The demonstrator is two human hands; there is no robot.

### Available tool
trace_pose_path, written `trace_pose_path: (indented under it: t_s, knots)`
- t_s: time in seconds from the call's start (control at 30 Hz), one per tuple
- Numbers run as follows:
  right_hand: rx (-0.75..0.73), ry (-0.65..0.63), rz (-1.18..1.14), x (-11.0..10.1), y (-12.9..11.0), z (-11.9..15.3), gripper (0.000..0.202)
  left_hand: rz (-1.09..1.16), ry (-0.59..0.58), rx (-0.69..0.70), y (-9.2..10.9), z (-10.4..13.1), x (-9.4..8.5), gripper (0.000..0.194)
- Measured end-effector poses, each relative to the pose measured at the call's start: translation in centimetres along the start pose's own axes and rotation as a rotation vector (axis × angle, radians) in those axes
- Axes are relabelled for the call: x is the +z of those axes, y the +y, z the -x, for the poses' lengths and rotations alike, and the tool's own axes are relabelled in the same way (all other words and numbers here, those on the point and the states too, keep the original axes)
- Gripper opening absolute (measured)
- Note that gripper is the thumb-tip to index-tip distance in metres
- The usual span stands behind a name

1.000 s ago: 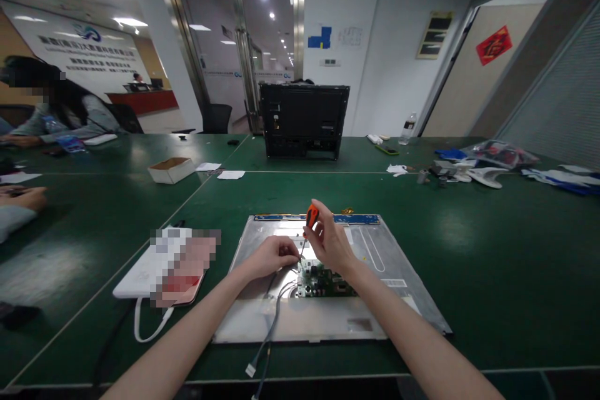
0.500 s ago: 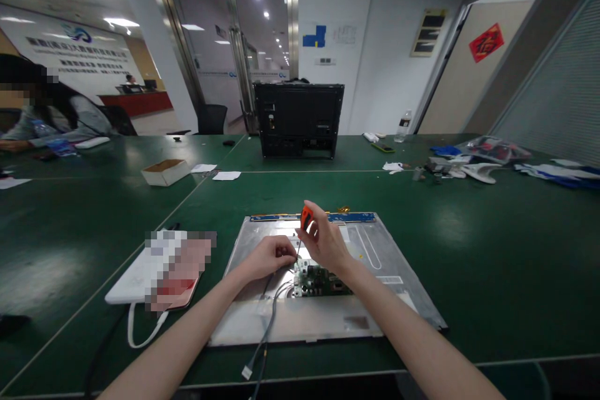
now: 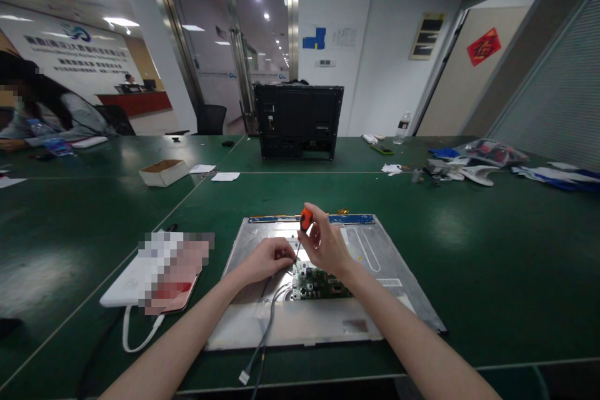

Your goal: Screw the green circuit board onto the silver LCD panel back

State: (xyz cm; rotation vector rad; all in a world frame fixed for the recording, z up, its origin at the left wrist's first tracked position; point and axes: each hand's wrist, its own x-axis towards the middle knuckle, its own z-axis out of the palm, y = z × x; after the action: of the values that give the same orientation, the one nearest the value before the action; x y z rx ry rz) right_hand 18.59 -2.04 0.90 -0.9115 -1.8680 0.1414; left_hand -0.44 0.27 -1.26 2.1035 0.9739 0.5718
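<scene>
A silver metal display panel [image 3: 328, 325] lies flat, with a green circuit board [image 3: 314, 284] on its middle. My right hand [image 3: 325, 244] grips an orange and black screwdriver [image 3: 306, 219], held nearly upright, its shaft reaching down to the board's upper left corner. Beside that tip is my left hand [image 3: 272, 257], its fingers pressed together at the board's corner; what they pinch, if anything, is too small to make out. Grey cables [image 3: 270, 319] run from the board's left side over the panel's front edge to a white connector [image 3: 244, 377].
Left of the panel lie a white device [image 3: 126, 278] and a pinkish phone [image 3: 192, 290] with a white cable. Farther back are an open box [image 3: 164, 173], papers [image 3: 225, 177] and a black monitor frame [image 3: 299, 122]. A person [image 3: 70, 112] sits at the far left; plastic bags [image 3: 492, 151] lie right.
The view has shifted very slightly. Both hands keep nearly the same places, and the screwdriver's handle shows turned a little between my right fingers.
</scene>
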Motion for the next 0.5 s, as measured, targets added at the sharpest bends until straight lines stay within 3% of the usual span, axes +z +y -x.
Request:
trace_pose_path:
  t_s: [0.17,0.5]
  knots:
    - [-0.022,0.033,0.024,0.10,-0.01,-0.16,0.057,-0.012,-0.002,0.010,0.06,-0.05,0.03,0.008]
    - [-0.005,-0.038,-0.069,-0.01,0.12,0.02,0.066,-0.007,-0.001,0.026,-0.27,-0.14,0.02,0.008]
